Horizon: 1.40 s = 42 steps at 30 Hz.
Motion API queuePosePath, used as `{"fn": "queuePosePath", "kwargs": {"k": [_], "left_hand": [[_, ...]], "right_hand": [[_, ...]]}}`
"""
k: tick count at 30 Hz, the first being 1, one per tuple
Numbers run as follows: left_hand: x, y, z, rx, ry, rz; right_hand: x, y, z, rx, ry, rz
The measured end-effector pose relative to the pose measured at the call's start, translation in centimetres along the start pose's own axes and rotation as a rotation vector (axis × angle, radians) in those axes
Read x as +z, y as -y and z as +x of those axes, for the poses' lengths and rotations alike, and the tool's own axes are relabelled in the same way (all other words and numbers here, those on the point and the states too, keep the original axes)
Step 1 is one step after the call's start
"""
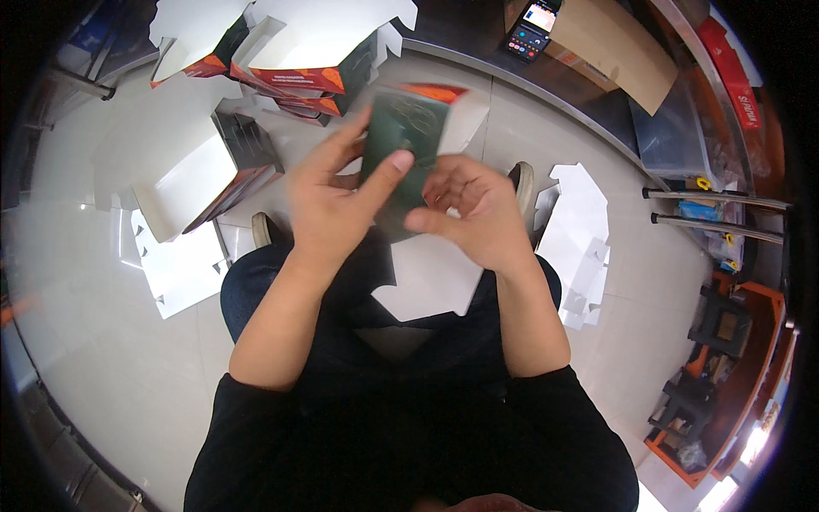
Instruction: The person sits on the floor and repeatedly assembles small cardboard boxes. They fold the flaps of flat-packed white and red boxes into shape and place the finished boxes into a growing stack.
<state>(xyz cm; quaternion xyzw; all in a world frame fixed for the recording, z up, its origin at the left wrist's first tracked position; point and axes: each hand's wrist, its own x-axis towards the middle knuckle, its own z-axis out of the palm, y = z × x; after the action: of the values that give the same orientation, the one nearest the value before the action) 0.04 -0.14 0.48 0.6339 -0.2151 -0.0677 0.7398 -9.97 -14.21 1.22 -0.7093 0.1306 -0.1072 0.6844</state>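
A partly folded cardboard box (397, 128), dark green outside with an orange-red strip at its far end, is held up over my lap, slightly blurred. My left hand (337, 196) grips its left side, thumb across the green face and fingers behind. Beside the right edge is my right hand (478, 209), fingers loosely curled and apart from the thumb, whose tip overlaps the green panel. Whether it touches the cardboard I cannot tell. Below both hands, a white flap (431, 277) hangs toward my lap, seemingly part of the same box.
Opened boxes (299, 64) are stacked at the far left, another open box (200, 183) nearer. Flat white cardboard blanks lie on the tiled floor at left (183, 269) and right (576, 239). A phone (533, 30) rests on the metal shelf (465, 51). An orange rack (725, 384) stands right.
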Motion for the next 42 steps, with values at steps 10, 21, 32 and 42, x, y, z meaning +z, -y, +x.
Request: {"fn": "queuePosePath", "kwargs": {"k": [10, 21, 32, 42], "left_hand": [[-0.4, -0.3, 1.2, -0.141, -0.289, -0.240], [-0.7, 0.2, 0.9, 0.148, -0.098, -0.052], [-1.9, 0.0, 1.6, 0.090, 0.326, 0.336], [-1.2, -0.2, 0.6, 0.016, 0.420, 0.268]], "right_hand": [[2.5, 1.6, -1.7, -0.595, 0.198, -0.553], [1.4, 1.2, -1.3, -0.040, -0.105, -0.427], [-0.6, 0.0, -0.2, -0.095, -0.069, -0.707], [-1.7, -2.7, 0.3, 0.116, 0.068, 0.142]]}}
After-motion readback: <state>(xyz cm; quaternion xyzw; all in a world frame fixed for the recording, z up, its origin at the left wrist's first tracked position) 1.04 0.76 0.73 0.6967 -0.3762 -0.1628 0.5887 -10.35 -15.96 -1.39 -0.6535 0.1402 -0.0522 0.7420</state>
